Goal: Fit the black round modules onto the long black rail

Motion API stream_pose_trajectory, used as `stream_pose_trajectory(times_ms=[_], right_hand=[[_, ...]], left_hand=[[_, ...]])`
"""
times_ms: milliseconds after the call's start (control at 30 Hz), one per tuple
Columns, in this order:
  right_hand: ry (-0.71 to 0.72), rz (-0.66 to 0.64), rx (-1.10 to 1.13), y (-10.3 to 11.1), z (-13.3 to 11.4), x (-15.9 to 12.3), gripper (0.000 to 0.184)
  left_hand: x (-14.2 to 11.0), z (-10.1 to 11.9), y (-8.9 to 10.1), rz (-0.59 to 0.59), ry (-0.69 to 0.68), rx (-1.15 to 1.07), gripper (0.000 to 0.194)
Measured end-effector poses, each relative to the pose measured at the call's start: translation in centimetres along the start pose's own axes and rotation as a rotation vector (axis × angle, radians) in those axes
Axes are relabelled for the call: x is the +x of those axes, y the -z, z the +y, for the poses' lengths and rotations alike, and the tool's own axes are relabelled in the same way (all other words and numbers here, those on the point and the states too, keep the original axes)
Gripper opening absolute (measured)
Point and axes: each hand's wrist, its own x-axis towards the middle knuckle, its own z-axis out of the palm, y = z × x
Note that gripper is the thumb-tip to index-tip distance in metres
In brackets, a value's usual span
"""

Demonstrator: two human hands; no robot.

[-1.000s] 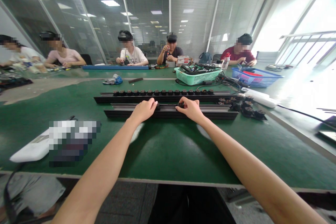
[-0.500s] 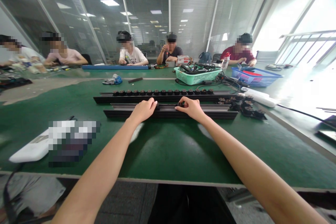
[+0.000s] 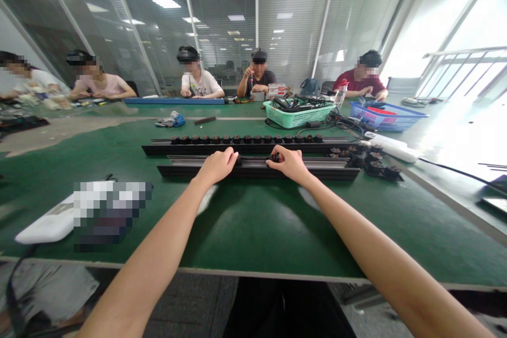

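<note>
A long black channel rail [image 3: 257, 171] lies crosswise on the table before me. My left hand [image 3: 217, 165] is closed at the middle of this rail, with a small dark piece [image 3: 238, 159] at its fingertips, mostly hidden. Farther right along the same channel, my right hand [image 3: 290, 163] pinches a small black part [image 3: 275, 158] between thumb and forefinger. Just behind is a second black rail [image 3: 190, 150], carrying a row of several round black parts [image 3: 236, 139]. More loose black parts [image 3: 374, 161] are heaped beyond the rails' right ends.
A green basket [image 3: 299, 117] of cables and a blue basket [image 3: 390, 120] stand behind on the right. White devices lie at left [image 3: 51, 222] and right [image 3: 396, 148]. A blue-grey cloth [image 3: 170, 120] is at the back left. Several people sit across the green table [image 3: 253, 237].
Both hands keep nearly the same place and grip at the near rail. My right fingers have shifted very slightly to the right. The view has moved a little.
</note>
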Motion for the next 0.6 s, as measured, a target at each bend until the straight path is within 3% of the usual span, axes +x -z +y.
stream_pose_trajectory(times_ms=[600], right_hand=[[0.009, 0.011, -0.019, -0.37, 0.19, 0.10, 0.023]], left_hand=[[-0.01, 0.10, 0.03, -0.003, 0.013, -0.012, 0.041]])
